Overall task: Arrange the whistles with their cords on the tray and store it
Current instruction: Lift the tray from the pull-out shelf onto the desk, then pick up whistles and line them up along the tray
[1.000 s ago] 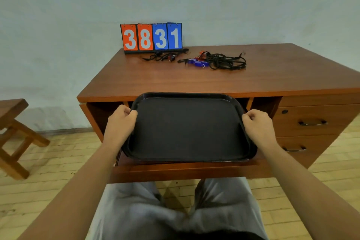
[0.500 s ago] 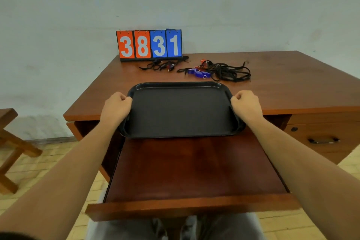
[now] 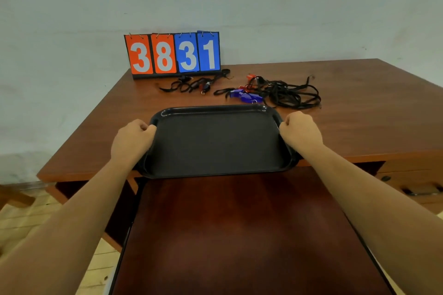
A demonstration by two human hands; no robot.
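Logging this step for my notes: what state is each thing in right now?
Tray: empty, at the desk's front edge.
Left hand: grips the tray's left rim.
Right hand: grips its right rim.
Pull-out shelf: pulled out.
Whistles: on the desk, cords tangled, off tray.
Scoreboard: upright, shows 38 31.

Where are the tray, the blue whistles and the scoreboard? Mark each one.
tray (image 3: 215, 143): head view, bare middle of its floor.
blue whistles (image 3: 247, 97): head view, body of the nearer whistle.
scoreboard (image 3: 163, 56): head view, orange card showing the 8.
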